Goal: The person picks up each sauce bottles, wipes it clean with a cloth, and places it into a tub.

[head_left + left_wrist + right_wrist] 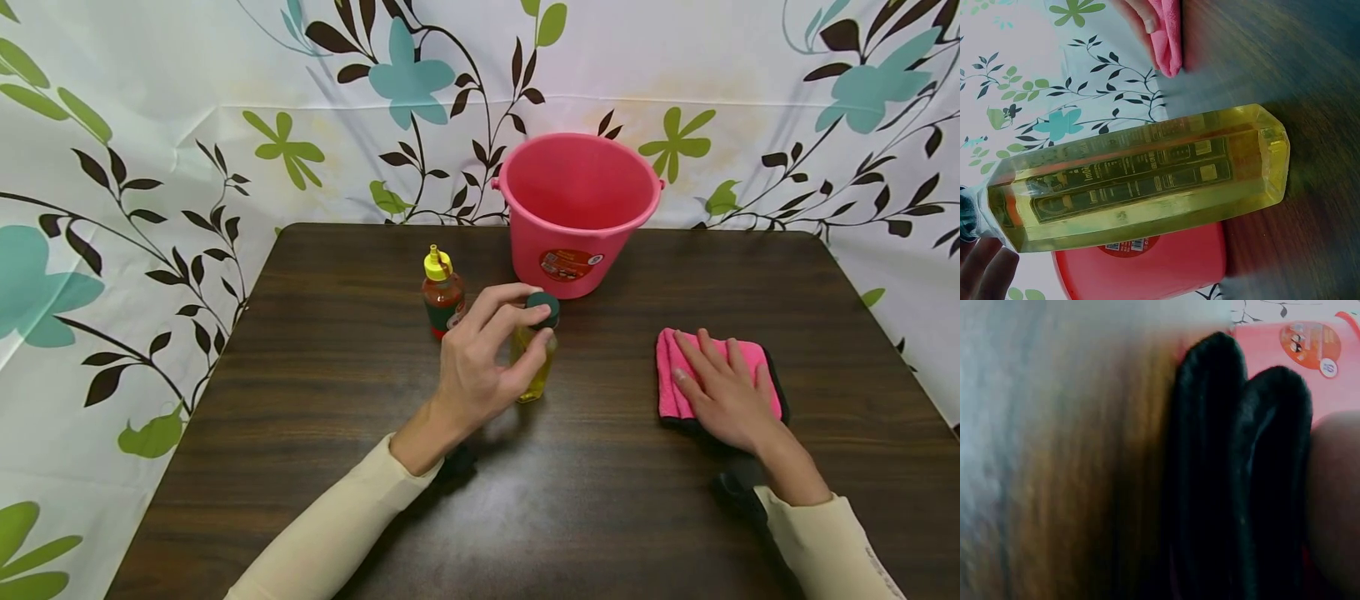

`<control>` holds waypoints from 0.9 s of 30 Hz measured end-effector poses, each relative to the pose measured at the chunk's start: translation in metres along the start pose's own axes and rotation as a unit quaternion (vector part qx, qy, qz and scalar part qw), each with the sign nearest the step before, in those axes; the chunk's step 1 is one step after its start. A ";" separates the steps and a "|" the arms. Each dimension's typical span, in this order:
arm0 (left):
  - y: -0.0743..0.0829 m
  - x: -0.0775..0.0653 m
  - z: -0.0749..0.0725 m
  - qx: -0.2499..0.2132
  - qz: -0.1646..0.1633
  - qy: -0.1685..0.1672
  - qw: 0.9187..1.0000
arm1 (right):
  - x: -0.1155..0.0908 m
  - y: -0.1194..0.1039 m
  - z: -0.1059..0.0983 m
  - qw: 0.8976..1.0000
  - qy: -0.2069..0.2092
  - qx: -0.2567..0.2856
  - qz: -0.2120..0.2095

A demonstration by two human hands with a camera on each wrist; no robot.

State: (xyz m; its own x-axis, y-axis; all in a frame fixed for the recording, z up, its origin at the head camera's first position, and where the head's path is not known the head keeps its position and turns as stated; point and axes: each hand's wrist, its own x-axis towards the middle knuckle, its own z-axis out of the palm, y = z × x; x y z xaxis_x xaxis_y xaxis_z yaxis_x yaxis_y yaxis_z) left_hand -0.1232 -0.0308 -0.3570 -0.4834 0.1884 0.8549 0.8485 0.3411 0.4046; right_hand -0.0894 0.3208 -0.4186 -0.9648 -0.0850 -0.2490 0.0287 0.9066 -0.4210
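Note:
My left hand (480,354) pinches the dark green cap (543,307) of a bottle of yellow oil (537,383) between thumb and fingers. The left wrist view shows that oil bottle (1129,181) along its length, clear and angular, with printed label panels and fingertips (997,275) at its neck. To the right, my right hand (727,400) lies with straight fingers on a folded pink cloth (670,387) with black edging. Up close in the right wrist view, two dark folded edges of the cloth (1210,462) stand beside part of the hand.
Behind the oil bottle stands a pink bucket (528,246) with a red label. A red sauce bottle (442,293) with a yellow nozzle cap is left of it, partly behind my left hand. The dark wooden table (337,350) meets a floral curtain (225,83) at the back.

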 end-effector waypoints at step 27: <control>0.000 -0.004 0.001 0.003 0.005 0.000 1.000 | 0.033 -0.051 -0.063 0.986 0.138 -0.050 -0.084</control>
State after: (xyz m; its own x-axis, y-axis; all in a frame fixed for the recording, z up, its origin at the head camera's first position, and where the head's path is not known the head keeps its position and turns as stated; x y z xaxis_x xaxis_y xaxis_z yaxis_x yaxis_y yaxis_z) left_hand -0.1216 -0.0303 -0.3610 -0.4749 0.1914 0.8590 0.8521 0.3443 0.3943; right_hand -0.1386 0.2976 -0.3504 -0.9886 -0.1334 0.0691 -0.1492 0.9268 -0.3448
